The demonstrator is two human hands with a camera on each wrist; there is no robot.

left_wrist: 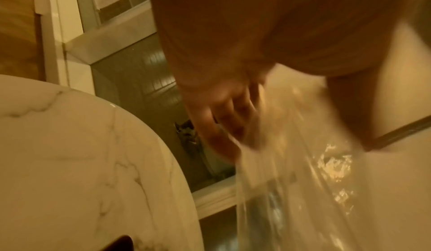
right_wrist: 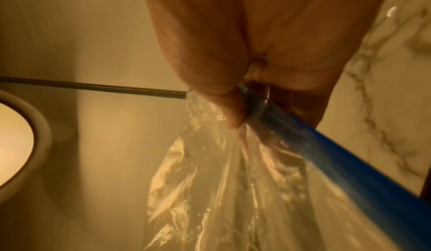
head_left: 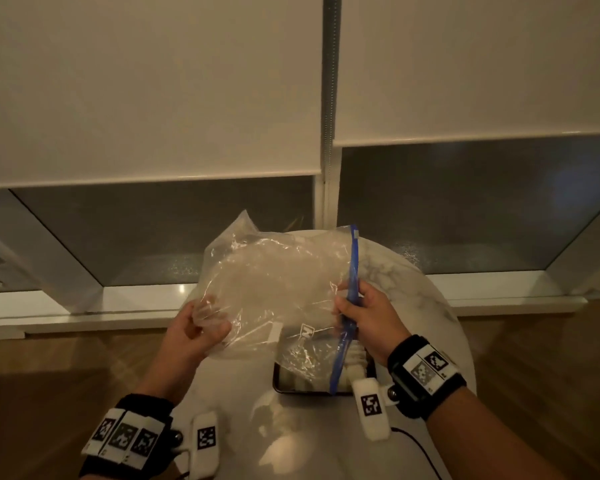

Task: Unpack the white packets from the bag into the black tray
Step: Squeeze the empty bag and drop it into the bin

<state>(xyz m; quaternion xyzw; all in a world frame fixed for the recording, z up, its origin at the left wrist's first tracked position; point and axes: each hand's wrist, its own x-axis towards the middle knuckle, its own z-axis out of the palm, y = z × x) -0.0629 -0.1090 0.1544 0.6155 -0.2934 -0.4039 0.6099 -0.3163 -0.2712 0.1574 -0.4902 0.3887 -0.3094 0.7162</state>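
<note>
I hold a clear plastic zip bag in the air above a round marble table. My left hand grips the bag's bottom corner; the plastic is bunched in its fingers. My right hand pinches the blue zip strip at the bag's mouth, and the blue zip strip runs out from under the thumb. The bag looks empty. Below its mouth sits the black tray with white packets in it, partly hidden by the bag.
The marble table stands close to a window with lowered roller blinds and a white sill. Wood floor lies on both sides. A black cable trails off the table near my right forearm.
</note>
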